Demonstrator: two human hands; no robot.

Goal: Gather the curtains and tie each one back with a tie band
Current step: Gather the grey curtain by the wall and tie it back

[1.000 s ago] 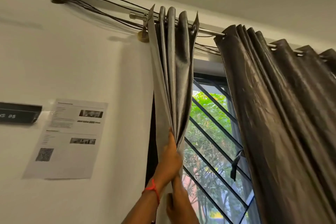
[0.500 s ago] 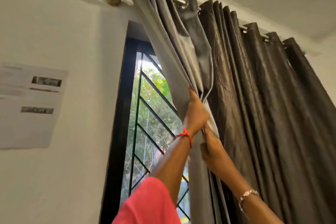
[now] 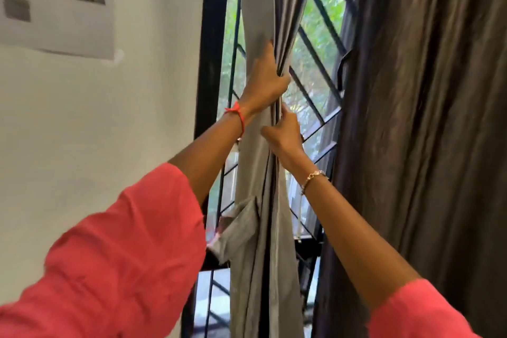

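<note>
Fingers [image 3: 282,78] of the left hand [image 3: 264,85] are wrapped tight round the bunched grey curtain [image 3: 256,22], thumb side toward the wall, folds pinched in at the R edge of the grip. Right hand [image 3: 285,137] sits just below it, touching the same bundle; its fingers are closed on the curtain's inner edge w/ the thumb pointing left across the cloth. Both arms reach up from the bottom of the view in coral-red sleeves [image 3: 123,255]. Red thread [image 3: 236,112] round the left wrist, thin gold bracelet [image 3: 314,175] on the right.

Grey curtain hangs as a narrow column in front of the window grille [image 3: 315,63], black diagonal bars w/ green leaves behind. Lower down a flap of the same grey cloth [image 3: 238,230] folds out to the left; can't tell if that's a tie band or just lining.

To the R, well apart from the hands, the dark brown curtain [image 3: 425,118] hangs loose & wide, a dark strap [image 3: 343,68] dangling off its left edge. Left of the black window frame [image 3: 211,49], a printed paper sheet [image 3: 57,0] is stuck on the white wall [image 3: 96,118], text too blurred to read.
</note>
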